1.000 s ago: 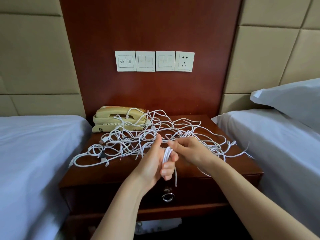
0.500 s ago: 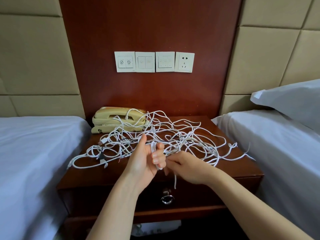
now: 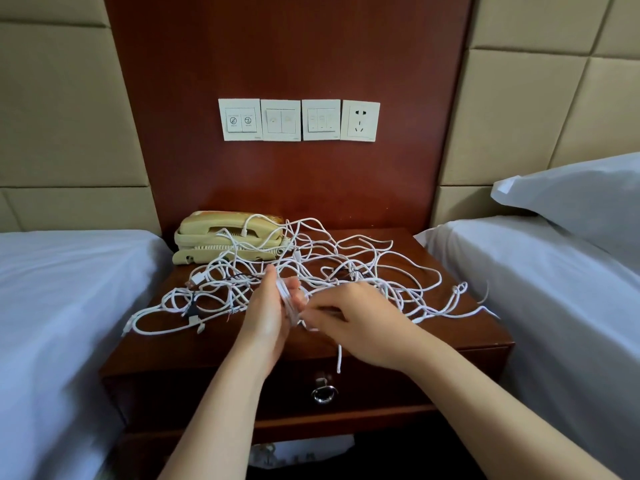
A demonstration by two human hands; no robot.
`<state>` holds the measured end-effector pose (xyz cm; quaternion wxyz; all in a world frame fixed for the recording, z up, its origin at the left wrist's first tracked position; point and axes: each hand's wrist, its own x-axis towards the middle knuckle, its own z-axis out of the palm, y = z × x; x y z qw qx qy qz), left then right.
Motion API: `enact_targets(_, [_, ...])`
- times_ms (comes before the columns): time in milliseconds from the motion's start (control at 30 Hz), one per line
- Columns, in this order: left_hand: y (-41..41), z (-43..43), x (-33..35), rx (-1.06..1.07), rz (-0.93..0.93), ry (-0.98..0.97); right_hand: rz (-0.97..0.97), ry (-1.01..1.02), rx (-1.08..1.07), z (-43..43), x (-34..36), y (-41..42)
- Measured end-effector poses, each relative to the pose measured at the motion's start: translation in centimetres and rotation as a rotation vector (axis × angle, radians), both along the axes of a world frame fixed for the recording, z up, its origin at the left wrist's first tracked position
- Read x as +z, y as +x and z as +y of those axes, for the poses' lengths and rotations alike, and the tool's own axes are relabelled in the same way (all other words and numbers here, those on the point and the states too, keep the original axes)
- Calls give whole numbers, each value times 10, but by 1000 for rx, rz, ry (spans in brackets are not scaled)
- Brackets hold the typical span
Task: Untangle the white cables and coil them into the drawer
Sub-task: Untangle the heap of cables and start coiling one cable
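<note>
Left hand [image 3: 272, 318] still grips the coil [image 3: 288, 303]; right hand [image 3: 360, 323] is lower than a second ago, fingers pinching a cable [image 3: 322, 309] beside it.

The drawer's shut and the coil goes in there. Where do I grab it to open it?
The metal ring pull, centred on the drawer front, approached straight from the front: it hangs there as the only grip showing.
</note>
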<state>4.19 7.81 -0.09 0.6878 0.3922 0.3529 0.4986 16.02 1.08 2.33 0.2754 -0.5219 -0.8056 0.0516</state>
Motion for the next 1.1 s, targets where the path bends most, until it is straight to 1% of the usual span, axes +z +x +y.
enact_targets(33, [2, 0, -1, -23, 44, 31, 34, 46, -27, 1, 1, 1])
enact_targets(100, [5, -4, -2, -102, 72, 85, 95, 129, -82, 4, 3, 3])
enact_targets(200, [10, -13, -2, -206, 145, 167, 157, 196, -154, 10, 0, 6])
enact_targets(267, [12, -17, -3, -275, 211, 217, 187, 196, -207, 13, -2, 7])
enact_targets(367, [10, -20, -4, -356, 261, 235, 252, 164, -255, 19, -6, 11])
enact_targets(500, [7, -26, 2, -415, 211, 220, 362, 104, -219, 24, -11, 18])
enact_targets(600, [4, -27, 4, -428, 184, 214, 389, 84, -173, 27, -14, 20])
enact_targets(733, [2, -27, 3, -413, 209, 249, 387, 111, -173, 32, -18, 26])
enact_targets(833, [1, -27, 2, -378, 228, 282, 381, 73, -154, 35, -21, 30])
enact_targets(933, [-1, -25, 2, -324, 229, 276, 262, 55, -164, 35, -24, 41])
enact_targets(1100, [-6, -21, 3, -232, 198, 257, 97, 105, -204, 32, -29, 65])
